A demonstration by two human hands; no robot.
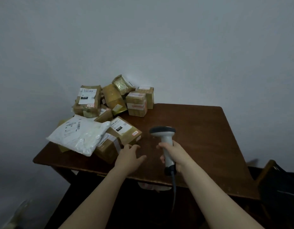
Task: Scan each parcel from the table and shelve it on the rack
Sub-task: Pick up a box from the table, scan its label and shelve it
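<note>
The worktop point(192, 129) is dark reddish brown, and the scanner point(166, 142) closed in the right hand's fingers point(161, 146) is pale grey with a darker grey head and black cable. Just beyond the left hand's fingers point(133, 147) sits a tan cardboard parcel point(124, 129) (white label, small black tag), beside a white plastic mailer point(78, 134); farther off, brown boxes point(136, 103) carry white labels with red print.

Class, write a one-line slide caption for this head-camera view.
Right hand grips a barcode scanner while the open left hand reaches toward a cardboard parcel.
</note>
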